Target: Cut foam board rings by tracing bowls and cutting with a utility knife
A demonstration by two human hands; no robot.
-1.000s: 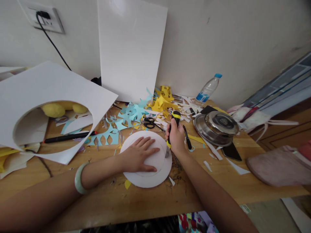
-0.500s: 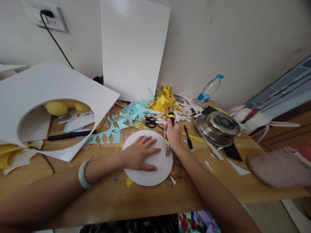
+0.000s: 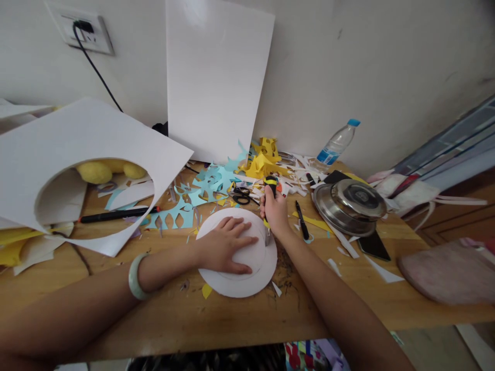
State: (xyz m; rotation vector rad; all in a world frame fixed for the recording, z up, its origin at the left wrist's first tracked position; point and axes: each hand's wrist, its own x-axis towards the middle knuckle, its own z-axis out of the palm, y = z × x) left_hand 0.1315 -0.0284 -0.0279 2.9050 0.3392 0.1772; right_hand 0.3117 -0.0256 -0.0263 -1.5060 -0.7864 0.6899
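The white foam disc [image 3: 247,281] is pinned flat beneath the spread fingers of the left hand [image 3: 224,251], while the yellow-and-black knife [image 3: 269,191], clenched upright in the right hand [image 3: 274,214], meets it just right of those fingertips.

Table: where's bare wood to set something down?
Free: the near strip of table between the white disc and the front edge; also between the right forearm and the pink cloth. Crowded: behind the disc, paper scraps, scissors, steel lid. Left side lies under the cut white board.
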